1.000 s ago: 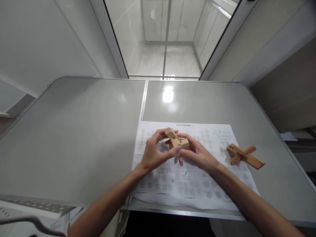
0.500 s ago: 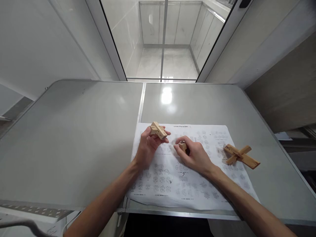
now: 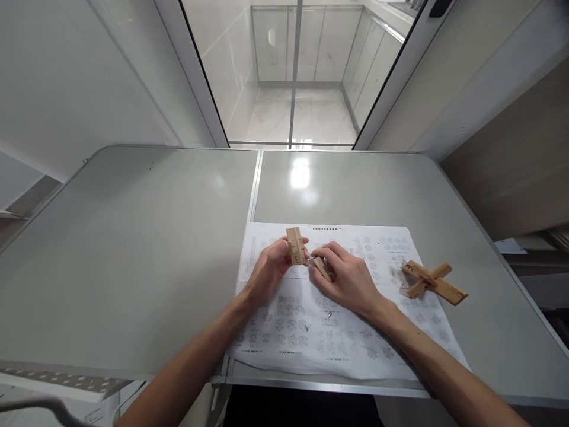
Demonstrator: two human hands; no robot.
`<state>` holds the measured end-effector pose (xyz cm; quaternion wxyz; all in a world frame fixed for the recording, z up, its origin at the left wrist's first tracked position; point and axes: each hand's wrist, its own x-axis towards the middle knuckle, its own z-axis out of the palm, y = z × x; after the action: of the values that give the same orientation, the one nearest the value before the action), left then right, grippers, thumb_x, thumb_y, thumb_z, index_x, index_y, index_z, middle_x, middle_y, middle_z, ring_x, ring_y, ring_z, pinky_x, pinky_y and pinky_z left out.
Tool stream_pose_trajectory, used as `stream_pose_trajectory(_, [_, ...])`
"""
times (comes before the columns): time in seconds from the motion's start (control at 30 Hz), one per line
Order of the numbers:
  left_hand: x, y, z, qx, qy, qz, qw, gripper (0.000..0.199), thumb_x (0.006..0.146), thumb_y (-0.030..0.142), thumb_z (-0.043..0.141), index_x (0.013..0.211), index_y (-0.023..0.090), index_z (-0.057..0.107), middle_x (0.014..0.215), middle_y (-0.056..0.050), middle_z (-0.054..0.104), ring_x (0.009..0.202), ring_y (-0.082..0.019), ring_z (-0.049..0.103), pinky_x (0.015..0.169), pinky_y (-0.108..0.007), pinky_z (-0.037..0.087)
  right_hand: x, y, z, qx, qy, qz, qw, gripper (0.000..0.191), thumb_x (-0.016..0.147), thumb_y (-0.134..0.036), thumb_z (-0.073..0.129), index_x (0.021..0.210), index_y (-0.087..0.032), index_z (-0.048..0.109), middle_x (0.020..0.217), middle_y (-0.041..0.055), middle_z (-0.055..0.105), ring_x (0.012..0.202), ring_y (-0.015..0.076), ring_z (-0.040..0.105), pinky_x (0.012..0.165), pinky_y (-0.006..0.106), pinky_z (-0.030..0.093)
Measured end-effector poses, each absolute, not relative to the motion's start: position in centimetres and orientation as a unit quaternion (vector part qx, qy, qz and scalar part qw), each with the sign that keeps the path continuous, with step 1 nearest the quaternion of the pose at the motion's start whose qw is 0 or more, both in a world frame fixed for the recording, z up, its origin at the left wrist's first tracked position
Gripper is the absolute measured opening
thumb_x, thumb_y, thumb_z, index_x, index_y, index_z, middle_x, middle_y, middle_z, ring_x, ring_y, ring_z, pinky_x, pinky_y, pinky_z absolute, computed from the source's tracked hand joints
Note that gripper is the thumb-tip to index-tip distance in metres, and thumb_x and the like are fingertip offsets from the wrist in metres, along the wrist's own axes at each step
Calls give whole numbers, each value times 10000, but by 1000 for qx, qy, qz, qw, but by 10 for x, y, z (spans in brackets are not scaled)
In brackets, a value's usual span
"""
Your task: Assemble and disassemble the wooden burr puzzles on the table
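Note:
Pinched in my left hand (image 3: 272, 264) is a small group of joined pale wooden puzzle pieces (image 3: 295, 245), held upright over the paper with dark marks on its face. Close beside it on the right, my right hand (image 3: 344, 276) is closed around another wooden puzzle piece (image 3: 323, 270), partly covered by the fingers. The fingertips of both hands almost meet. Beneath them lies a printed sheet (image 3: 293, 359) covered with rows of small diagrams.
Crossed, darker wooden pieces (image 3: 434, 281) rest at the sheet's right edge. The grey table (image 3: 178, 237) has a metal seam (image 3: 256, 187) running front to back. Beyond its far edge is a glass door (image 3: 293, 71); a grey cable shows at lower left.
My left hand has turned its joined pieces from slanted to upright and brought them slightly right. My right hand has shifted a little left, with its piece turned toward them.

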<state>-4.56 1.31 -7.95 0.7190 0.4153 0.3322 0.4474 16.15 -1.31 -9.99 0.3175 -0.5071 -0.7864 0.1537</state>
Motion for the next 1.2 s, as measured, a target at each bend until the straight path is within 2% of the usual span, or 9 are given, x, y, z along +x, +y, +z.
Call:
stream_pose_trajectory(0.13, [-44,12,-80,440,335,421,719,612,893,711,720,1137,153,775,1011,-131,800,993,-302,768,985,-454,586,161,-13,-100,-517,-775,157,328,116,996,-261,660,1081,-216,724,983,36,711,673,135,614,631,285,477])
stream_pose_trajectory(0.23, [-45,13,-82,455,358,407,706,630,891,706,729,1177,146,766,1062,-135,802,1025,-299,766,1022,-451,572,160,-13,-98,-524,-756,180,348,172,991,-294,686,1147,-225,711,1037,62,713,749,171,659,627,297,499])
stream_pose_trajectory(0.33, [-46,13,-81,478,391,389,684,628,914,695,709,1200,138,754,1052,-122,801,1009,-287,764,1014,-436,568,162,-11,-92,-530,-701,233,415,232,1009,-291,656,1236,-241,660,1095,79,695,825,203,675,635,319,537])
stream_pose_trajectory(0.4, [-45,12,-79,490,407,375,674,606,916,674,721,1195,136,748,1049,-117,801,1001,-282,765,996,-425,574,165,-10,-86,-502,-681,261,466,288,1012,-279,635,1300,-259,623,1169,93,684,935,237,686,733,376,586])
stream_pose_trajectory(0.47, [-44,11,-75,503,404,361,674,568,906,642,756,1179,144,741,1074,-114,798,999,-277,764,970,-413,588,168,-10,-81,-448,-704,272,480,468,982,-304,689,1431,-285,559,1333,121,648,1122,294,674,867,460,606])
stream_pose_trajectory(0.57, [-41,8,-74,522,379,349,680,489,890,564,814,1152,159,730,1109,-106,779,1009,-265,754,941,-396,599,169,-12,-80,-392,-762,272,437,863,895,-377,840,1629,-326,389,1553,149,527,1401,378,552,1052,571,578])
stream_pose_trajectory(0.63, [-40,6,-75,533,368,344,680,441,887,511,835,1132,159,730,1081,-96,767,998,-252,745,937,-386,593,166,-14,-84,-391,-778,269,412,942,896,-383,862,1674,-339,332,1586,153,496,1469,385,504,1123,596,553])
stream_pose_trajectory(0.83, [-40,5,-77,541,350,335,687,400,878,462,848,1110,152,747,1058,-81,749,991,-232,726,916,-351,573,160,-15,-90,-391,-776,222,442,613,958,-280,806,1506,-336,537,1337,121,653,1255,330,645,1004,534,620])
stream_pose_trajectory(1.2, [-43,7,-69,536,295,299,732,441,958,544,752,1187,167,757,1115,-97,787,1062,-256,752,933,-351,582,160,-17,-83,-380,-795,176,438,614,933,-290,805,1479,-288,523,1274,137,684,1143,344,661,939,546,581])
